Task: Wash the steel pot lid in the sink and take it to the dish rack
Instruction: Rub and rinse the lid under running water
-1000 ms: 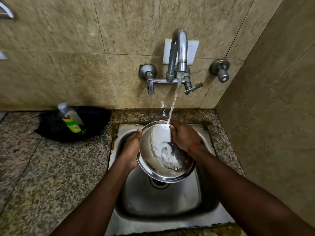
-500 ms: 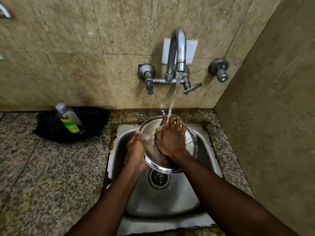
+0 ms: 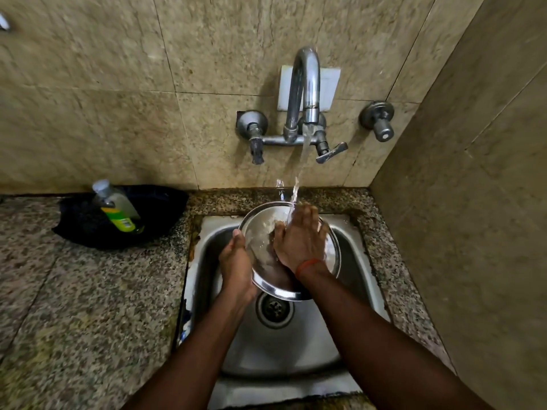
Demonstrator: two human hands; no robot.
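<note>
Steel pot lid [image 3: 260, 232], mid-wash, held tilted over the sink [image 3: 349, 261] under running water [image 3: 302, 161].

Left hand [image 3: 236, 264] clasped on the lid's left rim, fingers curled behind it to steady it and angle the face toward the stream; right hand [image 3: 302, 241] laid flat on the face, fingers spread and gripping nothing, apparently rubbing off residue (pale film to its left). Against half a second ago: hands and lid placed about the same, right hand still on the face. Soap bottle [image 3: 117, 207] on dark cloth [image 3: 159, 208], far left on the table [image 3: 88, 306]. Dish rack not in view.
</note>
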